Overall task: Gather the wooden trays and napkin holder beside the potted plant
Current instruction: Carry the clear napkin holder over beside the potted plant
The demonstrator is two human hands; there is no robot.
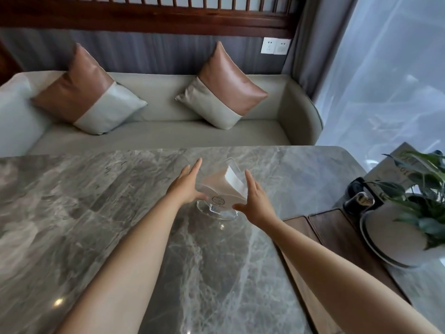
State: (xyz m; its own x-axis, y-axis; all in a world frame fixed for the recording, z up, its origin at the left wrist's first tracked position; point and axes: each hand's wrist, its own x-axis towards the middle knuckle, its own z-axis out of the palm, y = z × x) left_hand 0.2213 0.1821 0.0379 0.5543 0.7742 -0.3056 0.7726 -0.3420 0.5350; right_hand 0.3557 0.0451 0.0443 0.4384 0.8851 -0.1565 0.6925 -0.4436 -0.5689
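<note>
A clear napkin holder (220,189) with white napkins stands on a round glass base in the middle of the marble table (96,201). My left hand (186,184) is at its left side and my right hand (255,198) at its right side, both with fingers spread and thumbs near the base; whether they touch it is unclear. Two dark wooden trays (337,227) lie side by side at the right, partly under my right forearm. The potted plant (419,203) sits in a white pot just right of the trays.
A black stand with a small card (361,196) is behind the trays, next to the pot. A grey sofa (168,131) with two brown and grey cushions runs along the table's far edge. A curtained window is at the right.
</note>
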